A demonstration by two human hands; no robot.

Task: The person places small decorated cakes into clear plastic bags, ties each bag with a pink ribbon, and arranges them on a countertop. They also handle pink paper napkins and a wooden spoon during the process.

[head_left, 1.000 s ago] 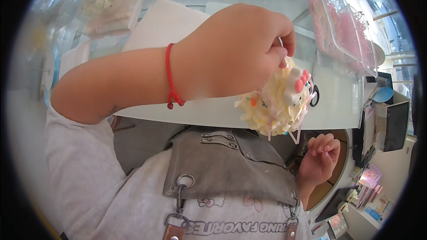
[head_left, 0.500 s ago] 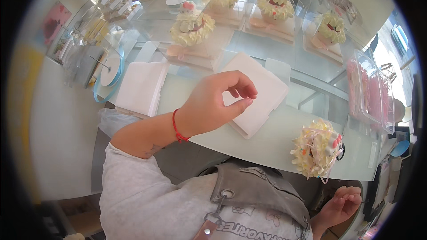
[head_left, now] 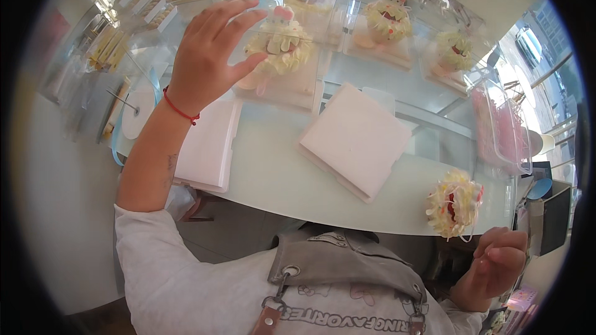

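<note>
Pale-yellow frilled cake (head_left: 442, 208) sits near the table edge (head_left: 279, 212) beside the curled right hand (head_left: 500, 260), whose grip I cannot tell, while the spread, empty left hand (head_left: 212, 49) hangs by a boxed cake (head_left: 292, 57), seemingly a reaching step next calling for gentle grasping

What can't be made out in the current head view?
All in the head view:
Left hand: whether it touches the frosted cake nearby; one viewing angle leaves depth unclear.
Right hand: whether it holds anything; its own curl hides the inside.
Left white board: its left part, behind the forearm.
Shelf goods, upper left: too small and blurred.
</note>
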